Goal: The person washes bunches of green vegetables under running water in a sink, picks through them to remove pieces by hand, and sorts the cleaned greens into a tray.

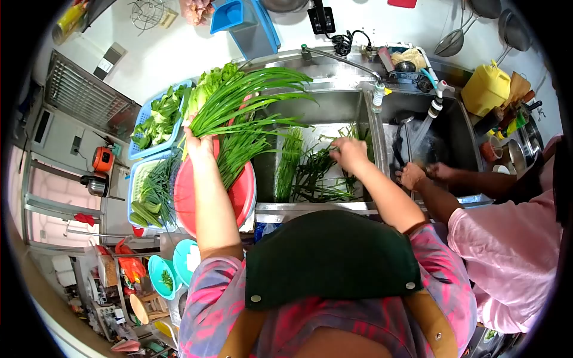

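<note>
My left hand point(200, 145) is closed round the stem ends of a large bunch of garlic chives point(250, 92), holding it over the red basin point(186, 200). The long leaves fan out to the right, past the sink's edge. More chives point(242, 152) lie in the basin beneath. Over the left sink bowl point(325, 106) is my right hand point(351, 155), its fingers curled together; whatever they hold is hidden. Below it, loose dark green strands point(316, 173) are strewn on the sink floor, and a neater row of chives point(289, 164) lies along the left side.
At right, a co-worker's hands point(421, 174) work in the right sink bowl point(391, 110) under a running tap point(436, 108). Blue baskets point(140, 149) of greens stand left. A yellow jug point(486, 89) sits behind. Turquoise bowls point(156, 268) are at lower left.
</note>
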Action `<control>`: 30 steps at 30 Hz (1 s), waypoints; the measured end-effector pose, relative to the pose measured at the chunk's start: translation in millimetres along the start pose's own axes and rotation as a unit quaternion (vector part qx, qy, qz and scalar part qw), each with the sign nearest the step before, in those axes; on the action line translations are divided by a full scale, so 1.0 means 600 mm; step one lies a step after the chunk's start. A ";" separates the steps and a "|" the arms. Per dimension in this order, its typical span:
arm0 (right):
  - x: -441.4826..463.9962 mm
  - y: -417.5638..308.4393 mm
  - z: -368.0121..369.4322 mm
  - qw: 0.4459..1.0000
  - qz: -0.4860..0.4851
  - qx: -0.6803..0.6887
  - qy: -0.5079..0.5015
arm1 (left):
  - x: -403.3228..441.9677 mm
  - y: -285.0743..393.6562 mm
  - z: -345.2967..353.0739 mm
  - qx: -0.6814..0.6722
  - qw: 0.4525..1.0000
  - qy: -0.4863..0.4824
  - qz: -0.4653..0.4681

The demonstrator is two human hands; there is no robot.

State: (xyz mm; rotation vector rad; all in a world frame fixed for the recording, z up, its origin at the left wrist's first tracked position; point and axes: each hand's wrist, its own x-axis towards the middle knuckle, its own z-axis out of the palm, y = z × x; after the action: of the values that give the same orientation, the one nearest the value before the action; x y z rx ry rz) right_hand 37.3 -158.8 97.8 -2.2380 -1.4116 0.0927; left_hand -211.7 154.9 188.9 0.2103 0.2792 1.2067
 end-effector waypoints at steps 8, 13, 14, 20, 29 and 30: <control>0.066 -0.132 -0.147 0.917 -0.237 0.197 0.254 | -0.033 -0.056 0.027 0.032 0.999 0.032 -0.027; 0.093 -0.183 -0.141 0.924 -0.280 0.082 0.247 | -0.030 -0.073 0.027 0.064 0.997 0.004 -0.039; 0.100 -0.180 -0.129 0.934 -0.273 0.053 0.225 | -0.027 -0.072 0.026 0.034 0.998 0.007 -0.053; 0.086 -0.194 -0.118 0.944 -0.246 0.063 0.212 | -0.029 -0.069 0.021 0.012 0.997 0.021 -0.071; 0.083 -0.185 -0.081 0.964 -0.193 0.096 0.158 | -0.052 -0.088 0.034 0.010 0.998 0.016 -0.059; 0.078 -0.185 -0.083 0.957 -0.193 0.147 0.158 | -0.049 -0.088 0.032 0.009 0.998 0.024 -0.056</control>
State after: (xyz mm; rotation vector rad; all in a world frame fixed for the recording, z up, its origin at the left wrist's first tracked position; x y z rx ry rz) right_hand -17.7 -98.4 199.2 -1.6221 -1.5128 -0.1686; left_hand -168.1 108.9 193.5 0.1798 0.3400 1.0989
